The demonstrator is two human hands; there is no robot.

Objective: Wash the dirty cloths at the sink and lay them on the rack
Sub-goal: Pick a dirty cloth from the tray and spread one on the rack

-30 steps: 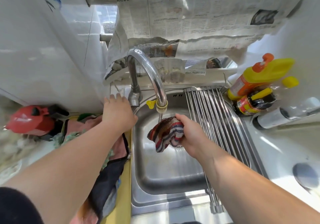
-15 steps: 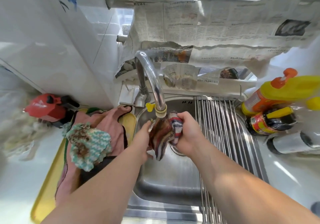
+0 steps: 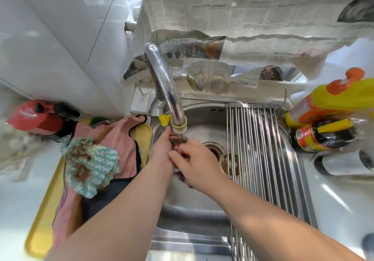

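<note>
Head view: under the curved chrome faucet (image 3: 164, 82) the left hand (image 3: 162, 152) presses straight fingers against the crumpled red-striped fabric cloth (image 3: 179, 140), the right hand (image 3: 195, 160) curls round it; the steel-rod rack (image 3: 262, 151) lies at their 3 o'clock

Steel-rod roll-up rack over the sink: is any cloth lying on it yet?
No, the steel-rod rack carries no cloth; the striped cloth is between the left hand and right hand under the chrome faucet.
</note>
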